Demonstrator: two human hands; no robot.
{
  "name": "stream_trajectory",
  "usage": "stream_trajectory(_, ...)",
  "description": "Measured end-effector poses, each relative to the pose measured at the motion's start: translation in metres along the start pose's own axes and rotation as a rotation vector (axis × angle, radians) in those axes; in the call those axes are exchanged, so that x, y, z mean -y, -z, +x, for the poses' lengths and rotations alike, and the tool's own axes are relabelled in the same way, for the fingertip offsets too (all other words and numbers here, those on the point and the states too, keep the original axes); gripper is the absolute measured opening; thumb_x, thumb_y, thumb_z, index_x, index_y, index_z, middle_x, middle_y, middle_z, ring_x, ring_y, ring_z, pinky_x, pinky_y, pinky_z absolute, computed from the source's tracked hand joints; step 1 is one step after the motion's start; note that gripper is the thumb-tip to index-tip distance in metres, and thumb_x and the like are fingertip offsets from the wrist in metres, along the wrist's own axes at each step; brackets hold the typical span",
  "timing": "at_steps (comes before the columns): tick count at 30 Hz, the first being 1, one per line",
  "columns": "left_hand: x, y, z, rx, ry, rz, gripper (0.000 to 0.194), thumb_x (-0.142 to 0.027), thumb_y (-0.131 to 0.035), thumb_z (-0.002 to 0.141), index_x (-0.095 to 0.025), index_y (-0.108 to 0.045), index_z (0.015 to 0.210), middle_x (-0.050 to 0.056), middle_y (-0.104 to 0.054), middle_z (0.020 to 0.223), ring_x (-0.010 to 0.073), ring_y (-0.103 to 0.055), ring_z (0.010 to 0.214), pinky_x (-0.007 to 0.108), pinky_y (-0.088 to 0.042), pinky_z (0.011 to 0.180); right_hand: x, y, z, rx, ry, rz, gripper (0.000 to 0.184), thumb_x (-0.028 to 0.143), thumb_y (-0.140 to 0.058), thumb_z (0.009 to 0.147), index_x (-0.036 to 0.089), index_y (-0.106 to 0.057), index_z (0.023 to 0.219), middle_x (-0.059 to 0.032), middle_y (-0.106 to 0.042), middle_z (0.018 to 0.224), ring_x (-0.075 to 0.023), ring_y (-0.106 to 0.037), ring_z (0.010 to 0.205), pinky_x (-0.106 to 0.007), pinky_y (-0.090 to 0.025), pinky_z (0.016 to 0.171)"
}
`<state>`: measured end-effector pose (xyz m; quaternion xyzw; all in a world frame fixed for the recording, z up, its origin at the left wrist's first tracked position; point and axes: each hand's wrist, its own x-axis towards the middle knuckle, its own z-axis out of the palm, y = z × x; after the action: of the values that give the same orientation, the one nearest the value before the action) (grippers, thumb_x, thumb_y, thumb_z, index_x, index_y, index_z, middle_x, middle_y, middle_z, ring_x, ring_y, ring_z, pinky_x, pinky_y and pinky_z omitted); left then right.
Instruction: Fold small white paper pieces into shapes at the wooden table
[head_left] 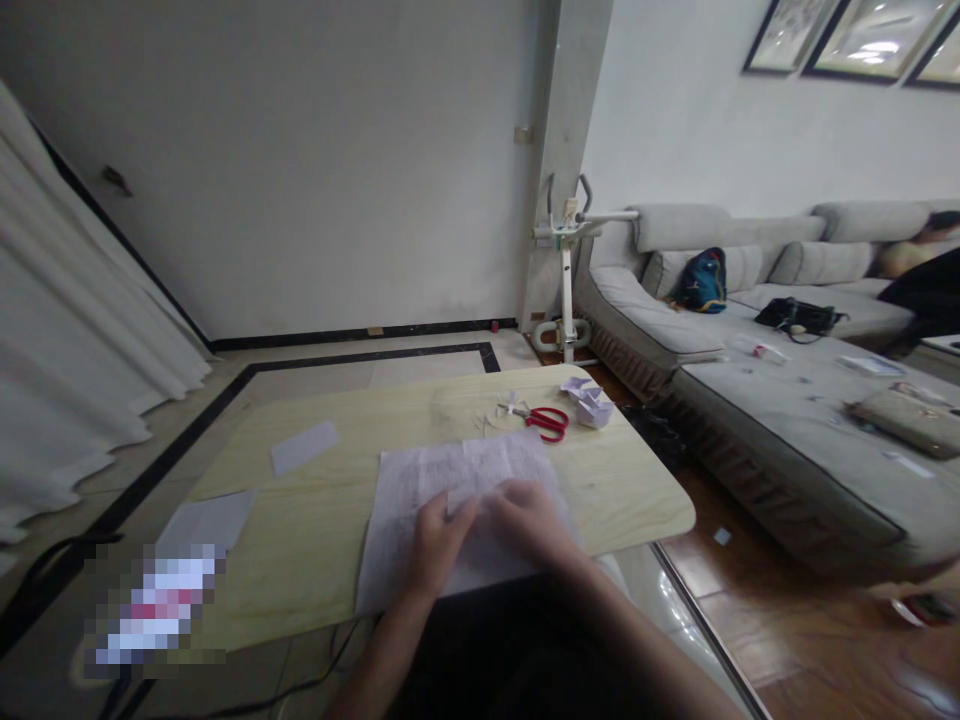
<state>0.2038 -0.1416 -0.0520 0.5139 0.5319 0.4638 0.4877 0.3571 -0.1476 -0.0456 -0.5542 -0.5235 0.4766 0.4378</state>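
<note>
A large, creased whitish sheet of paper (pixel 397 490) with faint markings lies over the table's near edge. Just above its middle are both hands, close together. My left hand (pixel 441 535) is closed, thumb and forefinger drawn in towards the other hand. Slightly blurred, my right hand (pixel 529 515) is closed too, fingers curled under. Whatever sits between the fingertips is too small and smeared to name. Beyond the sheet's far edge lie red-handled scissors (pixel 551 423), blades pointing left, among thin paper scraps (pixel 491 415). Folded paper pieces (pixel 591 405) stand right of them.
The pale wooden table (pixel 630 490) has rounded corners. On its left lie a small white paper (pixel 304 447), another sheet (pixel 210 515) and a pixelated patch. A grey sofa (pixel 780 420) with bags stands right; a person reclines at its far end. Exercise equipment (pixel 568 290) stands behind.
</note>
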Motion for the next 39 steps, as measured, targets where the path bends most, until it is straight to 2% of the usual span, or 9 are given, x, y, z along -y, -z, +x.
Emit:
stream_trajectory(5,-0.006,-0.001,-0.003,-0.019,0.024,0.002,0.03,-0.044,-0.072,0.072,-0.014,-0.071,0.078,0.004,-0.073,0.062,0.0216,-0.069,0.058,0.027,-0.053,0.054,0.004,0.001,-0.002,0.006,-0.011,0.011,0.027,0.038,-0.06,0.079,0.019,-0.057,0.06,0.003,-0.054,0.056,-0.0125,-0.048,0.054,-0.022,-0.035,0.049)
stream_trajectory(8,-0.005,0.0,-0.004,-0.04,0.04,-0.005,0.032,-0.047,-0.068,0.076,-0.015,-0.069,0.075,0.003,-0.071,0.059,0.0205,-0.067,0.053,0.027,-0.052,0.051,0.006,0.002,-0.003,0.011,-0.024,0.019,0.03,0.04,-0.059,0.08,0.019,-0.056,0.059,0.0026,-0.053,0.055,-0.0125,-0.048,0.053,-0.022,-0.035,0.048)
stream_trajectory(12,-0.003,0.0,-0.004,-0.069,0.073,-0.085,0.036,-0.052,-0.064,0.079,-0.017,-0.064,0.069,0.002,-0.07,0.056,0.0193,-0.065,0.05,0.026,-0.05,0.049,0.005,0.003,-0.002,0.017,-0.021,-0.005,0.034,0.043,-0.059,0.081,0.019,-0.056,0.058,0.0021,-0.054,0.054,-0.0119,-0.047,0.052,-0.022,-0.034,0.047)
stream_trajectory(17,-0.003,-0.001,-0.004,-0.037,0.094,-0.196,0.038,-0.053,-0.065,0.078,-0.016,-0.064,0.066,0.001,-0.068,0.052,0.017,-0.063,0.046,0.024,-0.048,0.045,0.003,0.003,-0.001,0.032,0.002,0.0,0.035,0.043,-0.059,0.082,0.018,-0.056,0.057,0.0025,-0.052,0.054,-0.011,-0.045,0.051,-0.021,-0.032,0.047)
stream_trajectory(24,0.007,-0.001,0.0,-0.115,0.14,-0.242,0.045,-0.058,-0.067,0.073,-0.014,-0.069,0.078,0.004,-0.071,0.056,0.0197,-0.065,0.046,0.029,-0.052,0.048,0.002,0.002,0.0,0.013,-0.021,0.013,0.035,0.044,-0.062,0.079,0.019,-0.054,0.056,0.0032,-0.052,0.054,-0.0111,-0.045,0.051,-0.022,-0.033,0.047)
stream_trajectory(29,0.007,-0.001,-0.002,-0.088,0.136,-0.259,0.044,-0.057,-0.065,0.075,-0.014,-0.069,0.078,0.004,-0.071,0.055,0.0191,-0.064,0.045,0.027,-0.051,0.045,0.001,0.002,0.0,0.042,0.025,0.025,0.038,0.049,-0.06,0.08,0.02,-0.051,0.057,0.0039,-0.048,0.053,-0.0112,-0.042,0.051,-0.022,-0.032,0.047)
stream_trajectory(33,0.003,0.0,-0.003,-0.058,0.094,-0.19,0.042,-0.056,-0.061,0.079,-0.015,-0.068,0.074,0.003,-0.07,0.055,0.0179,-0.065,0.047,0.025,-0.05,0.046,0.002,0.003,0.0,0.032,0.043,0.017,0.036,0.046,-0.06,0.08,0.02,-0.051,0.058,0.0036,-0.048,0.055,-0.0119,-0.044,0.052,-0.022,-0.033,0.048)
stream_trajectory(39,0.003,0.0,-0.001,-0.019,0.022,-0.04,0.035,-0.05,-0.07,0.074,-0.016,-0.066,0.068,0.002,-0.069,0.056,0.0185,-0.067,0.053,0.024,-0.051,0.051,-0.006,0.004,0.001,0.005,0.023,0.058,0.032,0.044,-0.061,0.08,0.02,-0.054,0.062,0.0037,-0.05,0.056,-0.0118,-0.045,0.052,-0.022,-0.035,0.049)
